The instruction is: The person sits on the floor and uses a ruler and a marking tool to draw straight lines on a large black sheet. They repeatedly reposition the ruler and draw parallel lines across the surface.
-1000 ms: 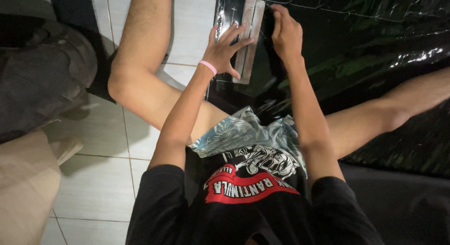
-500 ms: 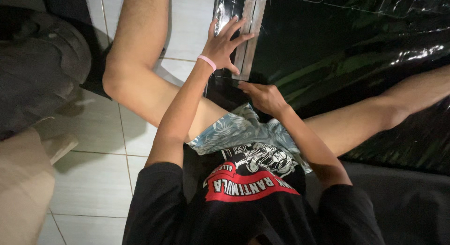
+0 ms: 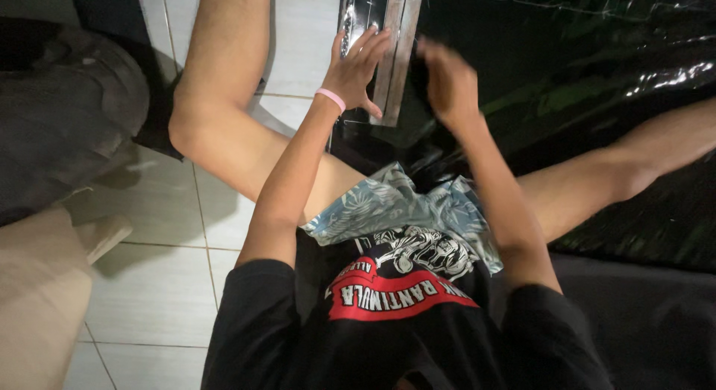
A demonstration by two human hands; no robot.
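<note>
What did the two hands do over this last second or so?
The right hand left the top of the grey strip, dropped toward the lap, then came back up beside the strip; it is blurred, and I cannot tell whether it holds anything. The left hand stayed flat, fingers spread, on the strip and black sheet. The person sits as before, legs apart on the tiled floor.

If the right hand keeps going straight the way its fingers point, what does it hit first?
The right hand points up the picture, just right of the grey metal bar. Ahead lies shiny black plastic sheet, probably met first. The hand is blurred and its height unclear, so this is a guess.
</note>
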